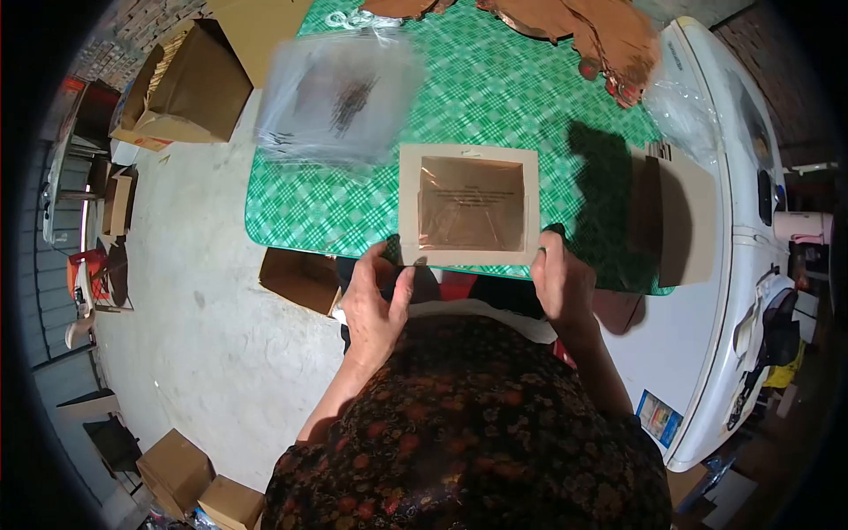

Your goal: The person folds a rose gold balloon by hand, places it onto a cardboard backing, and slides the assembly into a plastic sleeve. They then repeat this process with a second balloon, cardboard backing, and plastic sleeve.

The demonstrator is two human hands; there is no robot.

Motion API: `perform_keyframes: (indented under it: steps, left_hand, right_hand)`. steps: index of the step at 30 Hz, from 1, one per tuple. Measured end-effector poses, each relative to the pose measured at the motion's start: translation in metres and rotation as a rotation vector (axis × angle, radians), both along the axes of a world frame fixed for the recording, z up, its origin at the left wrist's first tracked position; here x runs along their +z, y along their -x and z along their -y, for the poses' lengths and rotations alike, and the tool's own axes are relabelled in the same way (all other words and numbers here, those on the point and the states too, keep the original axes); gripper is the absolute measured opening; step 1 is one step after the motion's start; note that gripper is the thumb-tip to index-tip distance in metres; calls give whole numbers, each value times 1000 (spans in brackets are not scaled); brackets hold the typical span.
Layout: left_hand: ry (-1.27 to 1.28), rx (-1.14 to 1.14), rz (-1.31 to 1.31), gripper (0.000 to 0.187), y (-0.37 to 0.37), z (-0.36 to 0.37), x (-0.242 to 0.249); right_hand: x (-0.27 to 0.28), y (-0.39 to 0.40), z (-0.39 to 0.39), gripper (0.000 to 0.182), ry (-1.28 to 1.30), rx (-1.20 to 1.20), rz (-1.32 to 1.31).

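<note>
A beige cardboard piece (409, 203) lies at the table's front edge, directly before me. In its middle shows a shiny brown panel (473, 225) with clear plastic and small printed text over it. At the cardboard's lower left corner is my left hand (375, 305), thumb and fingers closed about the edge. My right hand (563, 278) grips the lower right corner, its fingers bent. Dark coverings show on some fingertips. Beyond my left hand lies a stack of clear plastic bags (305, 97). To the right, a stack of beige cardboard pieces (691, 221) sits partly in shadow.
The table has a green checked cloth (468, 79). Crumpled brown sheets (601, 40) lie along its far right side, with clear plastic (685, 115) beside them. A white appliance (720, 353) borders the right. Cardboard boxes (208, 84) stand left, and an open box (300, 278) sits under the table.
</note>
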State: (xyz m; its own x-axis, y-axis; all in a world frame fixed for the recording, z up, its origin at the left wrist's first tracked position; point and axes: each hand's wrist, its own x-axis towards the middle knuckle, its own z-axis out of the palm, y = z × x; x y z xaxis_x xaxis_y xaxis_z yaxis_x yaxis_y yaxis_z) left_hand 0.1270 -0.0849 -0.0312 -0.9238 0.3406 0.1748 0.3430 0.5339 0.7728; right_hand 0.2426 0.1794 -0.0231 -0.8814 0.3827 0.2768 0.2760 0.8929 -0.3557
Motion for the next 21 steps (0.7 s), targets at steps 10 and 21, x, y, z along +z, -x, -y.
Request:
perform_keyframes:
  steps: [10, 21]
  left_hand:
    - [-93, 55, 154, 34, -2, -11, -6]
    - [-517, 211, 448, 23, -11, -23, -37]
  right_hand:
    - [-4, -9, 0, 19, 55, 38, 15]
    - [-7, -12, -17, 17, 93, 5, 288]
